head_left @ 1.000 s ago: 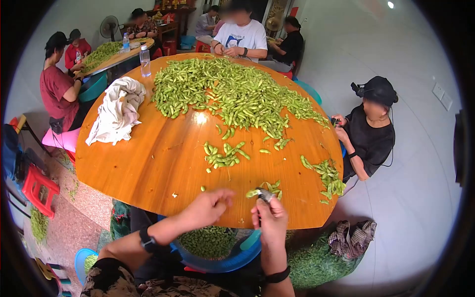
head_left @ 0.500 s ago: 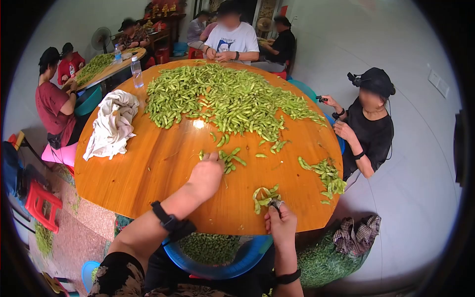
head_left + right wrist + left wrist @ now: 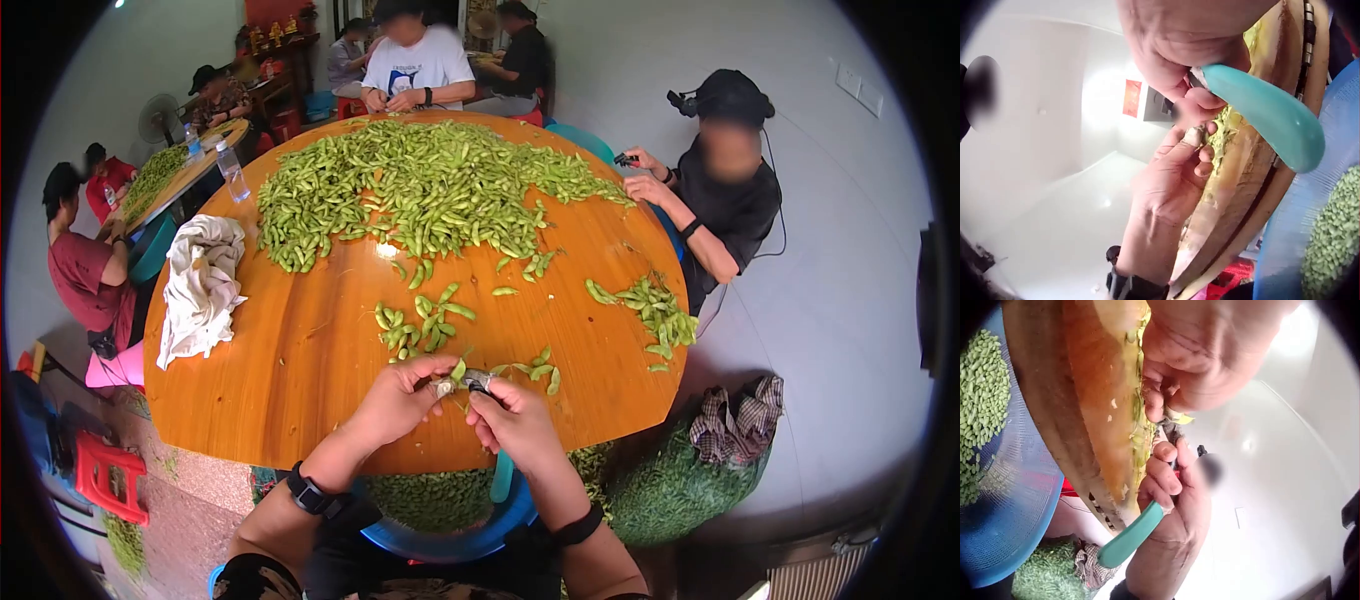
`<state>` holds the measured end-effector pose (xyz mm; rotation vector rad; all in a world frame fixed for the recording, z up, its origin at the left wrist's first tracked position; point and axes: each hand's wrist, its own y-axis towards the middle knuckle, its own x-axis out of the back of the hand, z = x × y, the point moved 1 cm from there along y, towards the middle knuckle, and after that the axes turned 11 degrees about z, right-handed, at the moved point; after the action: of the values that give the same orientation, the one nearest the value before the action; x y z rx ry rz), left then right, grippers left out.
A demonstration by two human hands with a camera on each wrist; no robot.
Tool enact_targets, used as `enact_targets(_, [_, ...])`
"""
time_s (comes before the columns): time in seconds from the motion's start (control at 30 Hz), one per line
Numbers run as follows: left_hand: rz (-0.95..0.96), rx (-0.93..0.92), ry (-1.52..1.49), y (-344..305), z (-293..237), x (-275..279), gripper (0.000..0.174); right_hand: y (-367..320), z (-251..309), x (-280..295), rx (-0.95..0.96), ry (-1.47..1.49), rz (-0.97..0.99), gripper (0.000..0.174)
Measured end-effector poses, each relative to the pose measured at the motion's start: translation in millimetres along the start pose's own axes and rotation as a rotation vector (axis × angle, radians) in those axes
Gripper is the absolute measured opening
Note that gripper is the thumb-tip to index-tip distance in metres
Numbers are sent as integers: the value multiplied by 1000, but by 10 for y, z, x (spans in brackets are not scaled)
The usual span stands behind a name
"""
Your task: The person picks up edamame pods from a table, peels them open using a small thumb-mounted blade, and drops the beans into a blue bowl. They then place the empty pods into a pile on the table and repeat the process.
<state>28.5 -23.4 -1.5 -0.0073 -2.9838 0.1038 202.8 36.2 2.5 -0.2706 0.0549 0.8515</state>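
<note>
Just over the table's near edge, my two hands meet. My left hand point(image 3: 395, 405) pinches a green soybean pod point(image 3: 458, 370) between thumb and fingers; its thumb has a whitish wrap point(image 3: 1194, 136). Against it, my right hand point(image 3: 520, 425) grips a tool with a curved teal handle point(image 3: 1132, 534), which sticks out below the palm. The tool's working end is mostly hidden between the fingers. A few loose pods point(image 3: 541, 370) lie beyond the right hand, and a small cluster point(image 3: 425, 325) lies in front of the left. Below is a blue basin point(image 3: 420, 548) holding shelled beans point(image 3: 985, 394).
A large heap of pods point(image 3: 420, 190) covers the far side of the wooden table point(image 3: 300, 350). A white cloth point(image 3: 203, 285) and a water bottle point(image 3: 232, 172) are at left, another pod pile point(image 3: 655, 310) at right. A full net sack point(image 3: 680, 480) stands on the floor. Several people sit around.
My left hand reached forward to the small pod cluster, then came back to the right hand with a pod. My right hand, still gripping the tool, shifted left to meet it. The head view swung.
</note>
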Motion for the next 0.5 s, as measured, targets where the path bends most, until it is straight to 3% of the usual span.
enact_targets(0.17, [79, -16, 114, 5, 60, -33, 38, -27, -6, 7, -12, 58, 55, 12])
enact_targets(0.23, [57, -320, 577, 2, -7, -89, 45, -19, -65, 35, -22, 44, 51, 13])
enact_targets(0.33, [3, -267, 743, -76, -144, -205, 51, -48, -48, 70, -43, 12, 53, 12])
enact_targets(0.5, [-9, -272, 699, -24, -88, -202, 50, -75, -35, 40, -28, 21, 64, 11])
